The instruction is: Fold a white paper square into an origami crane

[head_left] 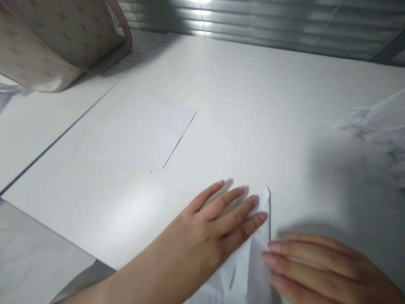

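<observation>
A folded sheet of white paper lies on the white table at the lower middle, partly out of the frame. My left hand rests flat across its upper part, fingers stretched and spread. The paper's right edge is folded over, with a raised crease running up to a pointed top corner. Along that crease, the fingertips of my right hand touch the paper. Its fingers are extended and slightly apart, and its thumb is hidden.
A flat white sheet lies left of centre on the table. Folded white papers are piled at the right edge. A patterned bag stands at the back left, and window blinds run behind the table. A dark seam crosses the left side.
</observation>
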Tool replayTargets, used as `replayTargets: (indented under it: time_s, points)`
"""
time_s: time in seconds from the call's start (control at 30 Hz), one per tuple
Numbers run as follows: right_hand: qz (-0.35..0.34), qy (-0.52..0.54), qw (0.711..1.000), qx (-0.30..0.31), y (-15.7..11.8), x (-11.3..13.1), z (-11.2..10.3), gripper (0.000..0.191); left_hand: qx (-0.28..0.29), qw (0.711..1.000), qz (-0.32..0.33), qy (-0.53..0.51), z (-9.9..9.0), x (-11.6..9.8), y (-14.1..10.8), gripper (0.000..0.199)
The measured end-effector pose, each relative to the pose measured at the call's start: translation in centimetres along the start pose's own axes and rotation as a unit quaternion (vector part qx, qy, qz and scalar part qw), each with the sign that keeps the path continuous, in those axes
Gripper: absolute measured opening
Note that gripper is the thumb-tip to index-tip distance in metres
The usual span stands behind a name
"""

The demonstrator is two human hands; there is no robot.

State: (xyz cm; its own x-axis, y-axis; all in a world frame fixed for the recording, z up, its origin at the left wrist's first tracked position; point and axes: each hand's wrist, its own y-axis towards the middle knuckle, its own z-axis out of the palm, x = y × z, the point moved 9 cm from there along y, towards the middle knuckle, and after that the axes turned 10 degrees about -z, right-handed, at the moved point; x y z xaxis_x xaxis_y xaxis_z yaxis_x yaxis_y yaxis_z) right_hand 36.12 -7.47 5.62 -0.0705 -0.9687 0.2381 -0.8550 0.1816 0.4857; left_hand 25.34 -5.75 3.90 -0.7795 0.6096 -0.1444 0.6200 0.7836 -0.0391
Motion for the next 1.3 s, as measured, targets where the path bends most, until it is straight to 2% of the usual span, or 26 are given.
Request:
replayTargets:
  time_s: [0.03, 0.1, 0.13, 0.2, 0.3, 0.4, 0.5, 0.57, 0.63, 0.67, 0.77, 0.87, 1.0, 1.13, 1.3]
  points:
    - [0.041, -0.006, 0.999, -0.024, -0.3, -0.9, -0.5, 0.024, 0.002, 1.000, 0.022, -0.001, -0.1, -0.1, 0.1, 0.040]
    - [0.154, -0.022, 0.988, -0.022, -1.3, -3.3, -0.6, 0.026, 0.002, 0.998, 0.060, -0.009, -0.5, -0.4, 0.2, 0.045]
    - [0.181, -0.011, 0.983, -0.022, -1.6, -4.0, -0.5, 0.026, 0.003, 0.997, 0.075, -0.013, -0.6, -0.6, 0.2, 0.047]
    - [0.199, 0.029, 0.979, -0.019, -1.7, -4.7, 0.1, 0.022, 0.004, 0.995, 0.103, -0.013, -0.9, -1.0, 0.1, 0.047]
    - [0.212, 0.059, 0.975, -0.015, -1.3, -4.9, 0.8, 0.011, 0.001, 0.993, 0.119, -0.003, -1.5, -1.6, -0.5, 0.034]
    - [0.226, 0.067, 0.972, -0.004, -1.0, -4.5, 1.4, 0.006, 0.000, 0.996, 0.072, -0.044, -2.4, -1.3, -1.5, 0.029]
    - [0.213, 0.075, 0.974, 0.007, -0.6, -3.7, 1.7, 0.007, -0.028, 0.985, -0.036, -0.164, -3.2, 0.4, -3.3, 0.040]
    - [0.210, 0.080, 0.974, 0.018, -0.4, -3.5, 1.9, 0.006, -0.066, 0.970, -0.111, -0.207, -3.4, 1.8, -5.1, 0.037]
    - [0.217, 0.084, 0.972, 0.032, -0.4, -3.4, 2.3, 0.002, -0.057, 0.969, -0.091, -0.223, -2.7, 1.2, -6.6, 0.043]
    - [0.224, 0.082, 0.970, 0.039, -0.4, -3.4, 2.4, 0.003, -0.070, 0.968, -0.072, -0.232, -2.6, 0.8, -7.3, 0.047]
    - [0.246, 0.067, 0.965, 0.065, -0.2, -3.3, 2.9, 0.011, -0.074, 0.953, -0.149, -0.254, -1.0, 1.4, -8.1, 0.042]
    - [0.256, 0.041, 0.962, 0.082, 0.3, -2.9, 3.2, 0.018, -0.091, 0.926, -0.224, -0.290, -0.1, 2.0, -8.0, 0.010]
    - [0.267, 0.000, 0.959, 0.090, 0.7, -2.6, 3.4, 0.021, -0.139, 0.908, -0.263, -0.296, -0.4, 2.3, -7.5, 0.014]
    - [0.279, -0.043, 0.956, 0.083, 0.9, -2.5, 3.6, 0.021, -0.159, 0.907, -0.285, -0.265, -0.7, 3.0, -7.5, 0.010]
    - [0.272, -0.060, 0.959, 0.059, 1.3, -2.5, 3.2, 0.025, -0.129, 0.919, -0.270, -0.256, -0.1, 3.2, -7.6, 0.007]
